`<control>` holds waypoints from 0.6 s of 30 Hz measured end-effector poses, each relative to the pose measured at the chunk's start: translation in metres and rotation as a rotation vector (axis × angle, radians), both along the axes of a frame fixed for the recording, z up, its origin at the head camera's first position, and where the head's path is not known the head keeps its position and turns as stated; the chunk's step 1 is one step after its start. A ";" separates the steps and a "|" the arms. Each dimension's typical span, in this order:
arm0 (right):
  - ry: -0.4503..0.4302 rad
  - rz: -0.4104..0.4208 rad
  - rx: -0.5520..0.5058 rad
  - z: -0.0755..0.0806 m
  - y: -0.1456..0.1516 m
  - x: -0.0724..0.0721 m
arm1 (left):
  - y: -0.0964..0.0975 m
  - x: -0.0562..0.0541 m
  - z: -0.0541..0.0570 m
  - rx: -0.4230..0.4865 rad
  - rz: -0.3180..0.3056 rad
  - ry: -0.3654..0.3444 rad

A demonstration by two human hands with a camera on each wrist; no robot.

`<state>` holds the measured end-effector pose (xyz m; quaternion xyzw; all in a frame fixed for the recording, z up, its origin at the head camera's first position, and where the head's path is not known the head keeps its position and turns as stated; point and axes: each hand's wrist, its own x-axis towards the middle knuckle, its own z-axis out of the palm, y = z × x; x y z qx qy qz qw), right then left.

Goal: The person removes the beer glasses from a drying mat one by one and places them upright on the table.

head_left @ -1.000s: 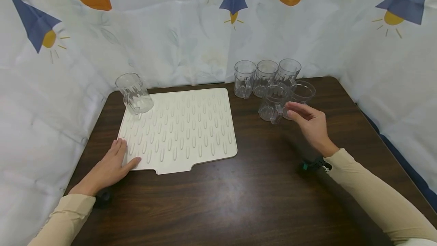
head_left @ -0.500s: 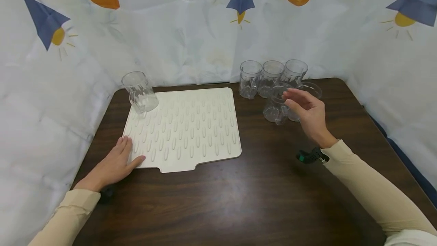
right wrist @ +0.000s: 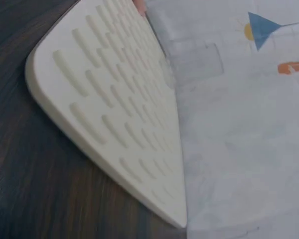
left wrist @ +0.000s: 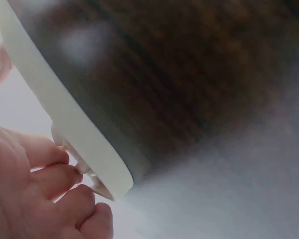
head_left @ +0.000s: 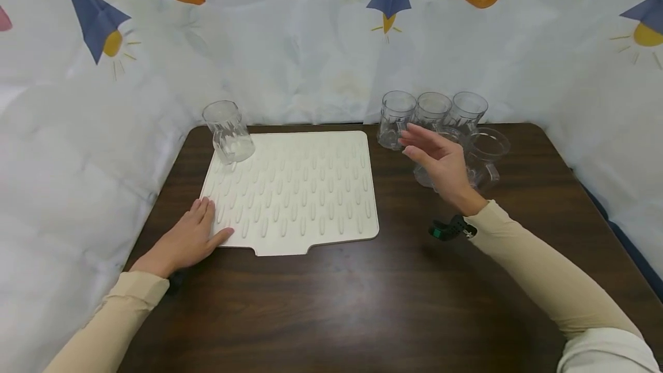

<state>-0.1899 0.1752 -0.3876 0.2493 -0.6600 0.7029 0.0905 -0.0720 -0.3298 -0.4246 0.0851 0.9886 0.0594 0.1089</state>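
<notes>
My left hand [head_left: 189,238] rests at the left front corner of a white draining board [head_left: 331,189] with rows of oval ridges. Its fingers lie along the side edge and the thumb on the front part. In the left wrist view, bent fingertips [left wrist: 77,194] touch the board's rim. A clear glass mug [head_left: 233,140] stands upright on the board's back left corner. My right hand [head_left: 440,166], holding nothing, hovers with loosely bent fingers before a group of glass mugs. Three stand at the back, including the left one [head_left: 396,117]; two stand in front, one partly hidden by the hand.
The dark wooden table [head_left: 336,315] spreads in front of the board and mugs. White fabric [head_left: 300,62] printed with lamps and bulbs hangs behind and at both sides. A dark wristband [head_left: 450,227] is on the right wrist.
My right hand has moved left across the front mugs, uncovering the right one's handle. The left hand stays on the board. The whole head view has shifted, so the scene sits farther right.
</notes>
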 end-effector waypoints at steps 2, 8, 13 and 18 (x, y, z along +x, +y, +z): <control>-0.007 0.016 0.004 0.002 -0.008 -0.002 | 0.001 -0.001 0.000 -0.012 -0.003 0.004; -0.018 0.065 0.010 0.004 -0.033 -0.012 | 0.000 0.001 0.000 -0.021 0.004 0.010; -0.053 0.102 0.020 0.004 -0.051 -0.021 | -0.001 0.002 0.001 -0.011 -0.001 -0.002; -0.079 0.131 -0.002 0.006 -0.068 -0.028 | 0.001 -0.001 0.001 0.001 -0.009 -0.011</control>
